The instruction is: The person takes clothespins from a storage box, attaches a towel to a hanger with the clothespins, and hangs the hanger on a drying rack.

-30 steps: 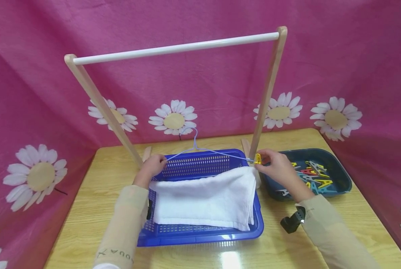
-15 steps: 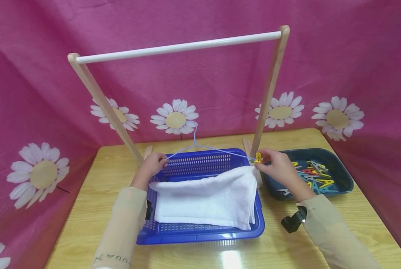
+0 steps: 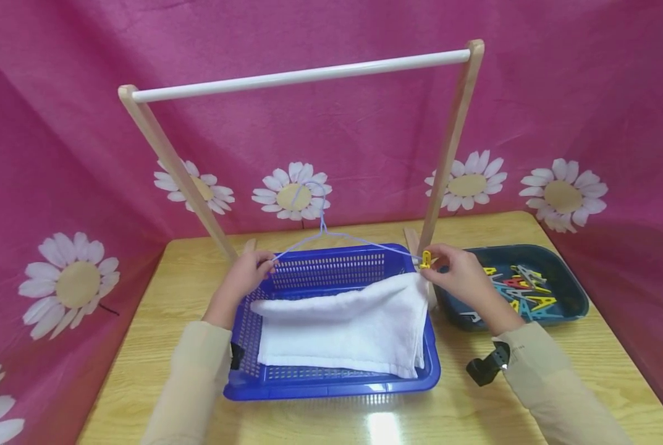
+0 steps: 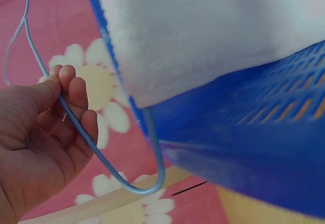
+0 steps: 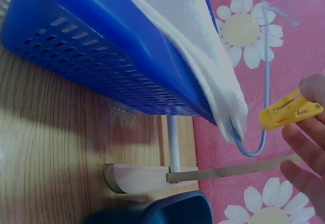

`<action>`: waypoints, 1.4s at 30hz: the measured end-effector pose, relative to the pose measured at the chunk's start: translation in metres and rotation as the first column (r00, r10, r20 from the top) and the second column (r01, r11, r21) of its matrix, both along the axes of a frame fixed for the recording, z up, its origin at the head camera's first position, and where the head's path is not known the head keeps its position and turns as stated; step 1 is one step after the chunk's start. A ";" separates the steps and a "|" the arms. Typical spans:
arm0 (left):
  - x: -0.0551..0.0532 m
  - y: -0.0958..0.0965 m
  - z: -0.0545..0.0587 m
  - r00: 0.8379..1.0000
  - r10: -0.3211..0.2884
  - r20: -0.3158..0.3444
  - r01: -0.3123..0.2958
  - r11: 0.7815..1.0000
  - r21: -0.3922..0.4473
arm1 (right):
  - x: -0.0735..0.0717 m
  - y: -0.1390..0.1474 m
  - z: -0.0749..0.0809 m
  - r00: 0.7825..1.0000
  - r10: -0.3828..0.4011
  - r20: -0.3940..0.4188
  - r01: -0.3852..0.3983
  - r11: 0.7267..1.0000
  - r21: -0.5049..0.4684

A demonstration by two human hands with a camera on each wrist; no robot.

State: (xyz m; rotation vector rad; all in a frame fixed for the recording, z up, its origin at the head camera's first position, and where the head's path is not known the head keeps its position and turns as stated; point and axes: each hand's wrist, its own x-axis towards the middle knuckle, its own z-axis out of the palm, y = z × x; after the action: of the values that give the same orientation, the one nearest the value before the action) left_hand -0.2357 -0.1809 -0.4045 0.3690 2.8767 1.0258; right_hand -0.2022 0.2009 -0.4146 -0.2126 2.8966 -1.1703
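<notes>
A light blue wire hanger stands tilted above the blue basket. My left hand pinches its left upper wire between thumb and fingers. A yellow clothespin is pinched in my right hand, its nose at the hanger's right upper wire; whether it is clamped there I cannot tell. The folded white towel drapes over the hanger's lower bar, mostly hiding that bar. Both bent wire ends, left and right, stick out past the towel.
Behind the basket rises a wooden rack with a white rail. At the right stands a dark green tub holding several colored clothespins. All stand on a wooden table before a pink flowered curtain.
The hanger's hook has swung upward, and its right wire sits higher against the clothespin. My left hand has shifted slightly left along the hanger. Both hands keep their hold.
</notes>
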 end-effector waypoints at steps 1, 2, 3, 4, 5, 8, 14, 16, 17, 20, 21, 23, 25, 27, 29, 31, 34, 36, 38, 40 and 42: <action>0.001 0.000 0.003 1.000 -0.004 -0.017 0.004 1.000 0.008 | 0.000 0.000 0.001 1.000 0.007 -0.003 -0.007 1.000 -0.003; 0.003 0.000 0.006 0.999 -0.008 -0.033 0.008 1.000 0.011 | 0.001 0.000 0.001 1.000 0.014 -0.007 -0.014 1.000 -0.007; 0.004 0.001 0.010 0.999 -0.013 -0.053 0.013 1.000 0.000 | 0.001 0.000 0.002 1.000 0.023 -0.011 -0.023 1.000 -0.008; 0.006 0.002 0.014 0.997 -0.022 -0.072 0.022 1.000 -0.007 | 0.001 -0.001 0.002 0.999 0.033 -0.015 -0.033 0.999 -0.012; 0.008 0.003 0.019 0.996 -0.024 -0.089 0.022 0.999 -0.023 | 0.002 0.000 0.003 0.999 0.043 -0.021 -0.043 0.999 -0.015; 0.012 0.007 0.033 0.989 -0.044 -0.138 0.037 0.998 -0.051 | 0.003 0.000 0.004 0.997 0.062 -0.044 -0.062 0.998 -0.013; 0.021 0.014 0.056 0.976 -0.068 -0.206 0.049 0.994 -0.092 | 0.005 0.002 0.006 0.993 0.090 -0.081 -0.090 0.996 0.005; 0.026 0.017 0.066 0.968 -0.078 -0.238 0.057 0.994 -0.095 | 0.007 0.003 0.008 0.991 0.094 -0.095 -0.092 0.996 0.018; 0.028 0.019 0.071 0.966 -0.078 -0.248 0.056 0.994 -0.096 | 0.008 0.003 0.009 0.990 0.094 -0.105 -0.092 0.995 0.025; 0.034 0.022 0.086 0.948 -0.086 -0.308 0.057 0.993 -0.102 | 0.011 0.005 0.014 0.980 0.105 -0.171 -0.098 0.994 0.050; 0.036 0.023 0.091 0.940 -0.085 -0.329 0.052 0.993 -0.106 | 0.013 0.006 0.015 0.974 0.112 -0.199 -0.102 0.993 0.057; 0.040 0.023 0.098 0.931 -0.074 -0.359 0.038 0.993 -0.108 | 0.015 0.006 0.018 0.958 0.118 -0.261 -0.104 0.992 0.068; 0.044 0.021 0.104 0.919 -0.067 -0.389 0.028 0.994 -0.103 | 0.018 0.007 0.021 0.942 0.114 -0.314 -0.095 0.993 0.075; 0.048 0.018 0.108 0.911 -0.058 -0.409 0.021 0.995 -0.094 | 0.020 0.009 0.024 0.921 0.105 -0.376 -0.082 0.994 0.077; 0.051 0.016 0.111 0.902 -0.056 -0.428 0.022 0.996 -0.083 | 0.023 0.011 0.028 0.895 0.090 -0.437 -0.064 0.995 0.073; 0.054 0.013 0.112 0.892 -0.056 -0.448 0.029 0.997 -0.067 | 0.024 0.013 0.031 0.866 0.075 -0.494 -0.051 0.997 0.061; 0.058 0.010 0.115 0.875 -0.052 -0.481 0.036 0.998 -0.041 | 0.026 0.016 0.035 0.841 0.050 -0.539 -0.034 0.999 0.040; 0.060 0.008 0.116 0.869 -0.044 -0.493 0.038 0.999 -0.022 | 0.027 0.018 0.036 0.834 0.038 -0.550 -0.027 0.999 0.028; 0.062 0.006 0.118 0.869 -0.033 -0.494 0.033 0.999 -0.009 | 0.029 0.018 0.038 0.827 0.020 -0.562 -0.017 1.000 0.011; 0.064 0.005 0.121 0.875 -0.022 -0.483 0.024 1.000 -0.001 | 0.030 0.018 0.039 0.808 0.004 -0.590 -0.009 1.000 -0.005; 0.066 0.004 0.123 0.879 -0.012 -0.478 0.015 1.000 0.003 | 0.030 0.018 0.041 0.785 -0.011 -0.619 -0.003 1.000 -0.021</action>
State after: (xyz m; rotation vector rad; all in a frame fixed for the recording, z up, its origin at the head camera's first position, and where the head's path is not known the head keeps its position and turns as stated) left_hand -0.1694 -0.1765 -0.2817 0.7390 3.2903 1.0687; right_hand -0.1717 0.2189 -0.3731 -0.7261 3.4275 -1.3376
